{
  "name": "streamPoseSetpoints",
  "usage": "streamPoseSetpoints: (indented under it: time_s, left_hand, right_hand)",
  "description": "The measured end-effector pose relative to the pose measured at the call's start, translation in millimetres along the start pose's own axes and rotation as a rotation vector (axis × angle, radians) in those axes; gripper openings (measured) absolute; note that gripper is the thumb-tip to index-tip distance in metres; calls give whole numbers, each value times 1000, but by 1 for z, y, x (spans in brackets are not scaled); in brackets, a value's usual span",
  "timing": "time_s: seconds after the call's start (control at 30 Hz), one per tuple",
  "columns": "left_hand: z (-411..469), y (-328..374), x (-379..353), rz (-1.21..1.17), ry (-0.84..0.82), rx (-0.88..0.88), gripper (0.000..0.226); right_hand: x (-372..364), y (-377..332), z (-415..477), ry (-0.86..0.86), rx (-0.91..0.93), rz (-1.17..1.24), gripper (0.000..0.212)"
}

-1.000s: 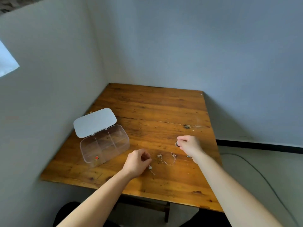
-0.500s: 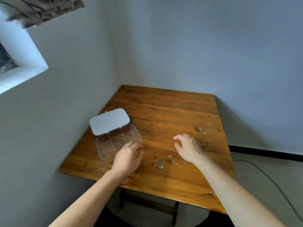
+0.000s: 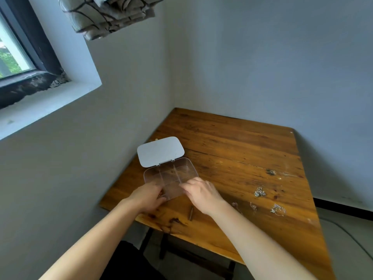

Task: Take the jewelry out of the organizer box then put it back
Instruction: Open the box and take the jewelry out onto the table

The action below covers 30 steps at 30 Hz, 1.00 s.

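Note:
The clear plastic organizer box (image 3: 177, 170) stands open near the table's left edge, its grey lid (image 3: 160, 151) tipped back. My left hand (image 3: 148, 197) curls around the box's near left corner and hides that compartment. My right hand (image 3: 201, 191) lies at the near right side, fingertips over the rim; nothing shows between them. Silver jewelry lies loose on the wood to the right: a charm piece (image 3: 259, 192), a ring and chain (image 3: 277, 209) and two thin chains (image 3: 253, 207).
The wooden table (image 3: 232, 142) fits into a corner, with walls at its left and far sides. A window (image 3: 14, 57) and a folded blind (image 3: 113, 15) are up on the left wall. A cable (image 3: 347, 233) runs across the floor on the right.
Both hands have moved left from the loose jewelry to the box and now touch its near side. The camera has swung left and up, bringing the window into view.

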<state>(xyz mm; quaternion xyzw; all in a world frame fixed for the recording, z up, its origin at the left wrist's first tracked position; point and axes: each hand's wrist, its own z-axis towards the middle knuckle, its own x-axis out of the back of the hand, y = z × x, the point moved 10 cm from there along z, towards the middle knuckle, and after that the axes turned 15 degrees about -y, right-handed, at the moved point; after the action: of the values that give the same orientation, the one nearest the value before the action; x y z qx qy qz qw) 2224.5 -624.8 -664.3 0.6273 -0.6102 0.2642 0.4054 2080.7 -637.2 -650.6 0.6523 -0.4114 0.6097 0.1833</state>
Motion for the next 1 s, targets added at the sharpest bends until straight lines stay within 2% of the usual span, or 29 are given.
streamPoseSetpoints:
  time_s: [0.17, 0.33, 0.47, 0.63, 0.83, 0.93, 1.0]
  left_hand:
    - [13, 3, -4, 45, -140, 30, 32]
    - [15, -1, -7, 42, -244, 1, 21]
    - [14, 4, -4, 34, -257, -38, 10]
    - [7, 2, 15, -155, -80, -101, 12]
    - [-18, 1, 43, -274, 127, -187, 16]
    - [-33, 1, 72, -366, 281, -225, 18]
    - [-43, 3, 89, -436, 379, -240, 15]
  right_hand:
    - [-4, 2, -1, 137, 20, 84, 40]
    - [-3, 3, 0, 181, 13, 126, 40]
    - [-5, 3, 0, 190, 11, 131, 36]
    - [-7, 3, 4, 166, 13, 126, 27]
    - [-10, 2, 5, 108, 7, 117, 28]
    - [-12, 0, 2, 71, -53, 31, 40]
    - [-14, 0, -3, 62, -77, -21, 64]
